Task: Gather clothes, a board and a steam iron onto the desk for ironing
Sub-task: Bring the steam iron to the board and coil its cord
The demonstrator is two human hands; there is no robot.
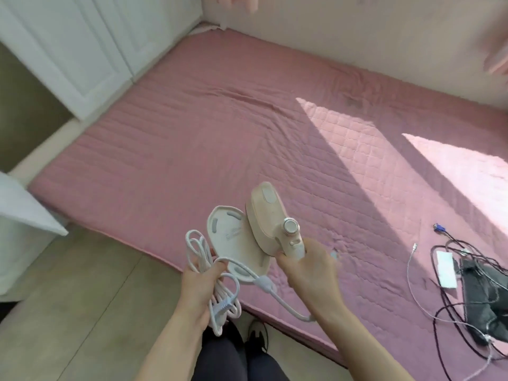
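A cream steam iron (268, 215) with a round silver dial is held up over the near edge of a pink bed (220, 127). My right hand (308, 268) grips its handle. My left hand (200, 281) holds the bundled white cord (220, 295) and pinches the iron's flat cream base plate (236, 240), which stands tilted beside the iron body. The cord runs from the bundle under my right wrist. No clothes and no board are in view.
A tangle of black and white cables with a dark bag (481, 295) and a white adapter (446, 268) lies on the bed at the right. White wardrobe doors (82, 50) stand at the left, a white furniture corner (24, 215) near my left side. Beige floor lies below.
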